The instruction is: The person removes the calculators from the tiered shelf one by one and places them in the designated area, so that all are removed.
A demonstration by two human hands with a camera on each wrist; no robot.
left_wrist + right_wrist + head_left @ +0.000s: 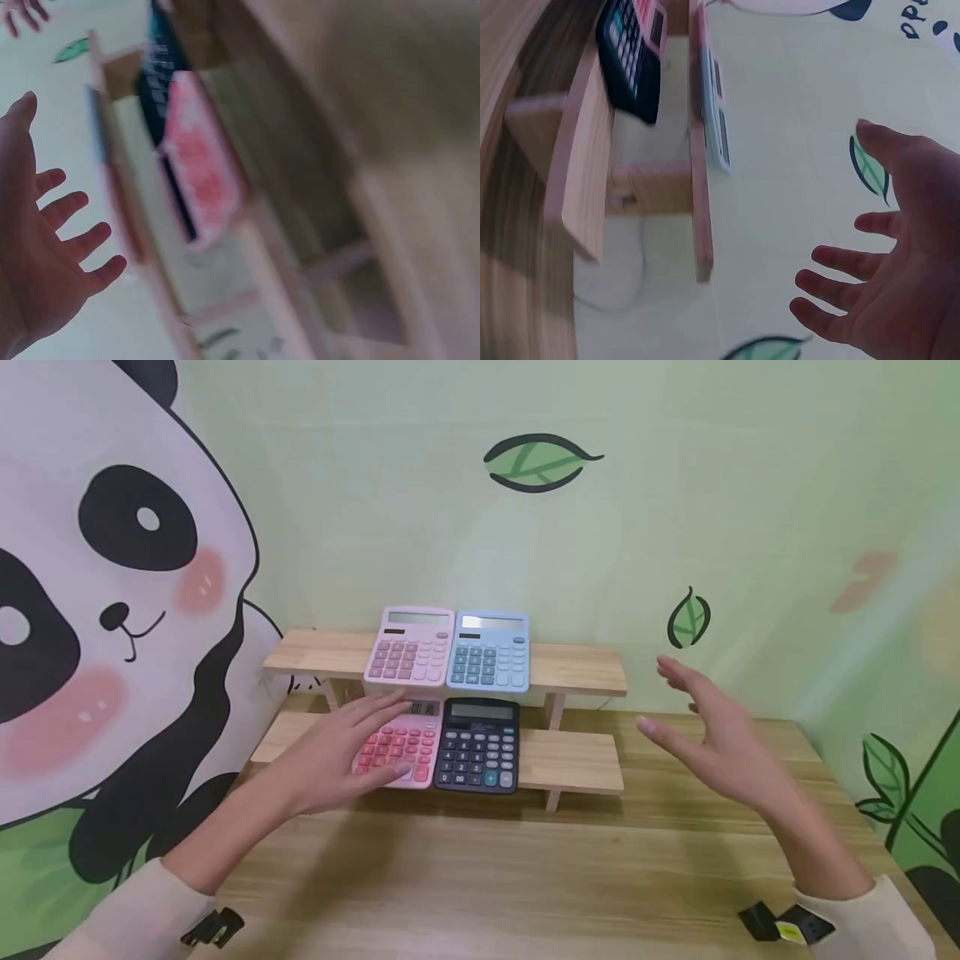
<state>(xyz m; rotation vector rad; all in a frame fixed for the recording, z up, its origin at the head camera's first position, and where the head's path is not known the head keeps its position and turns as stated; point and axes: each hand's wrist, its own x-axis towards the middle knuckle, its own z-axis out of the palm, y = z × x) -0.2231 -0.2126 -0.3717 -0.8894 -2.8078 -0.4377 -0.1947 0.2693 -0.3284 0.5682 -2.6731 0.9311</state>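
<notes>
My left hand (337, 752) is spread with nothing in it, overlapping the pink calculator with red keys (423, 735) in the head view. In the left wrist view its fingers stand apart from the calculators. My right hand (720, 735) hovers to the right of the shelf, fingers loosely extended and holding nothing. Beside the pink one on the lower tier leans a black calculator (477, 747). On the upper tier a pale pink calculator (410, 646) and a light blue calculator (489, 652) lean side by side.
A two-tier wooden shelf (577, 670) carries the calculators and stands on a wood-grain table (525, 868). Behind it rises a pale green wall (360, 510) with a large panda (135, 552) at left and printed leaves.
</notes>
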